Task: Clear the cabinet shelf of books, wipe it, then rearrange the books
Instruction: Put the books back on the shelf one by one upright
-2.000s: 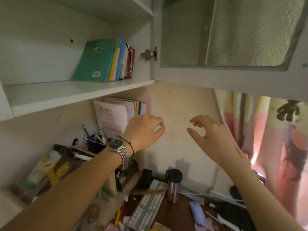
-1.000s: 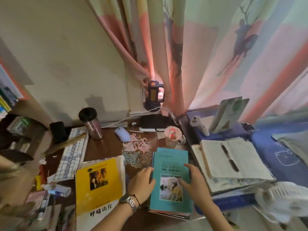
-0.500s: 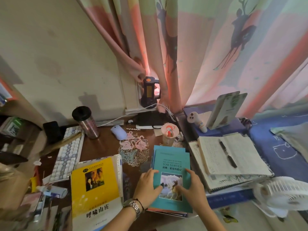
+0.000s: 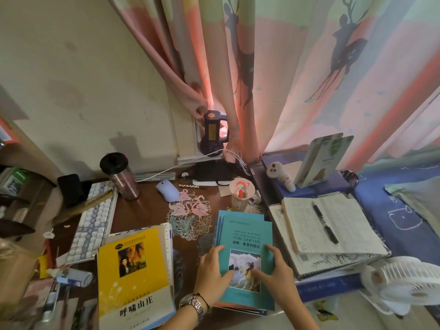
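A stack of teal books [image 4: 246, 236], topped by one titled Tom Sawyer, lies flat on the brown desk [image 4: 145, 208]. My left hand [image 4: 213, 272], with a watch on its wrist, holds the stack's left edge, thumb on the cover. My right hand [image 4: 277, 270] grips the right side, thumb and fingers spread on the cover. To the left lies a second pile topped by a yellow book [image 4: 133, 275]. The cabinet shelf is out of view.
A keyboard [image 4: 92, 225], a tumbler [image 4: 120, 175], a mouse [image 4: 167, 190] and a paper cup [image 4: 240, 194] stand behind the books. An open notebook with a pen [image 4: 326, 225] lies to the right, a white fan [image 4: 404, 282] at the lower right. A curtain hangs behind.
Two seconds ago both hands were raised below the cabinet shelf with books on it. The view then dropped to the desk, where both hands have slid down the teal stack.
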A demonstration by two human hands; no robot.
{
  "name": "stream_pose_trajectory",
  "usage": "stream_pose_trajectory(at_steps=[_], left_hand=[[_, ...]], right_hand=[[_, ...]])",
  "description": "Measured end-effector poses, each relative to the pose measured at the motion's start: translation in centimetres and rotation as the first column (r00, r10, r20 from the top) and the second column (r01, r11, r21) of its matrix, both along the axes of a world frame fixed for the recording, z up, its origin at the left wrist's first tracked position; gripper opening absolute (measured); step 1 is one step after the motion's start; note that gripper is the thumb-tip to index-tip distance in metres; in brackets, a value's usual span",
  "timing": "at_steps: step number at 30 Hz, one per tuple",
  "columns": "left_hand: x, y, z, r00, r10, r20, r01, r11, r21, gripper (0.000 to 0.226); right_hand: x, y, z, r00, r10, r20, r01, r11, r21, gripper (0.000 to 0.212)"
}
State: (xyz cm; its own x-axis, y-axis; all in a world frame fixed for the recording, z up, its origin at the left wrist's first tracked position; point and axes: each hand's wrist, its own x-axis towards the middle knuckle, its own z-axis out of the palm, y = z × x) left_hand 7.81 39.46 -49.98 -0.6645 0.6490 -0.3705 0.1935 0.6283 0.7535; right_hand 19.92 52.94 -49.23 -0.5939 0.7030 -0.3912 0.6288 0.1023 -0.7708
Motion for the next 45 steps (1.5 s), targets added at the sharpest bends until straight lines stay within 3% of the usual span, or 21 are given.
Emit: stream_pose_trajectory(at_steps=[5, 14, 22, 28, 36, 41, 45], left_hand=[[0.2, 0.2, 0.2, 0.983, 0.117, 0.139, -0.127, 0.99, 0.066, 0.051], [0.1, 0.1, 1.5, 0.944, 0.173, 0.282, -0.242, 0.943, 0.229, 0.038], [0.2, 0.7, 2.7, 0.934, 0.159, 0.321, -0.253, 0.927, 0.277, 0.06], [-0.1, -0.1, 3.3, 0.906, 0.19, 0.379, -0.319, 0.894, 0.314, 0.054], [-3.5, -2.5, 7.9, 0.934, 0.211, 0.287, -0.331, 0.814, 0.478, 0.056], [-6.5, -5.0, 12.8, 0.937, 0.309, 0.161, -0.344, 0.746, 0.571, 0.058], [-8.9, -7.7, 17.6, 0.891, 0.452, 0.048, -0.368, 0.654, 0.661, 0.059]], right_hand=[[-0.6, -0.5, 0.3, 1.0, 0.011, 0.02, -0.011, 1.0, -0.002, 0.07], [-0.2, -0.1, 0.5, 0.997, -0.069, -0.034, 0.068, 0.997, -0.031, 0.068], [0.2, -0.5, 1.1, 0.984, -0.14, -0.108, 0.136, 0.99, -0.043, 0.064], [-0.1, -0.6, 2.0, 0.968, -0.172, -0.181, 0.171, 0.985, -0.017, 0.066], [-4.3, -1.8, 6.1, 0.946, -0.045, -0.322, 0.045, 0.999, -0.008, 0.063], [-9.3, -3.4, 10.1, 0.913, 0.069, -0.402, -0.07, 0.997, 0.013, 0.062], [-13.6, -5.3, 14.2, 0.852, 0.181, -0.491, -0.18, 0.982, 0.049, 0.061]])
